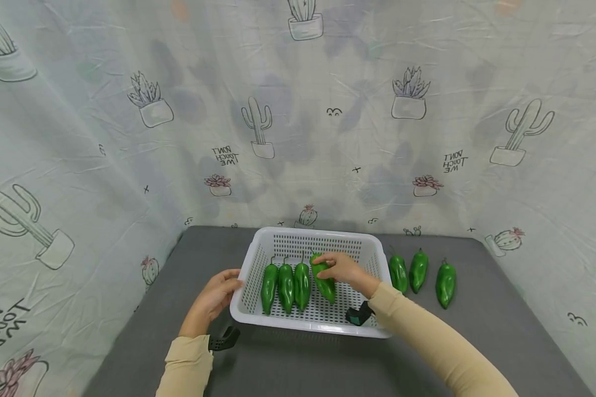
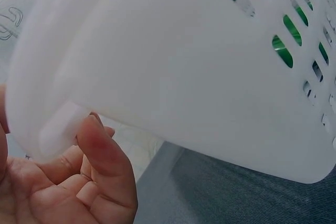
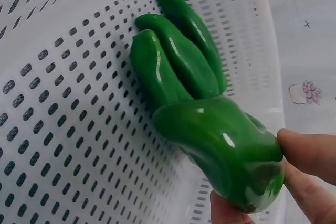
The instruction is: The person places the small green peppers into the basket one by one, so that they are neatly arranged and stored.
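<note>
A white perforated basket point(image 1: 313, 325) holds several green peppers, three of them side by side, such as the leftmost pepper point(image 1: 269, 288). My right hand point(image 1: 345, 270) pinches another green pepper point(image 1: 326, 286) by its stem end, inside the basket to the right of those three. In the right wrist view the pinched pepper point(image 3: 226, 145) hangs between thumb and fingers, in front of the row. My left hand point(image 1: 218, 295) grips the basket's left rim; in the left wrist view its curled fingers point(image 2: 107, 166) hold the rim edge.
Three more green peppers lie on the dark table point(image 1: 288, 364) to the right of the basket, the farthest right being one pepper point(image 1: 445, 284). A patterned cloth point(image 1: 308, 127) hangs behind the table and along both sides.
</note>
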Demonstrator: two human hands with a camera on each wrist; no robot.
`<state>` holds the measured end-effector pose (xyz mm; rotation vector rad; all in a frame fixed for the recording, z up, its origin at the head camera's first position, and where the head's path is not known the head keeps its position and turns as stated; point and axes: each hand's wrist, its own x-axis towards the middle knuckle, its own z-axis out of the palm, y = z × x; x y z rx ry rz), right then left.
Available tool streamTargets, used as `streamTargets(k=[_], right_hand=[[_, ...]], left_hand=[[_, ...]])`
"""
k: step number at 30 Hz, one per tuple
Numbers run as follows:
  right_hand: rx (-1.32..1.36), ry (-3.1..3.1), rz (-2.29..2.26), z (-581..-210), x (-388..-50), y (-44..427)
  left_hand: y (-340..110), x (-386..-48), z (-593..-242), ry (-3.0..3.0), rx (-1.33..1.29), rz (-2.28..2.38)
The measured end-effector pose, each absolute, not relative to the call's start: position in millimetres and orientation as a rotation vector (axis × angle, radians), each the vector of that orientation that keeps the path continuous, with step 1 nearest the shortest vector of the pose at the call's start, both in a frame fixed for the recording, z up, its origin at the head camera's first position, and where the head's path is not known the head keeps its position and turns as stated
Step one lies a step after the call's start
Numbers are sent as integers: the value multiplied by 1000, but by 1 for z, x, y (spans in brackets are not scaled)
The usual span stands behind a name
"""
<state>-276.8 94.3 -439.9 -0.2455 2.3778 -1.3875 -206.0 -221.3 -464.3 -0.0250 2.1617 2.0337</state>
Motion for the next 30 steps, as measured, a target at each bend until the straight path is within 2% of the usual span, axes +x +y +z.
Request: streamTargets(k=[13,30], right_hand=[[-204,2350,-1331,-457,-277,88],[-292,2384,-1244,-473,-283,88]], left_hand=[[-221,-206,-467,2158,-42,2040],[-219,-206,-469,2179,-60,2039]])
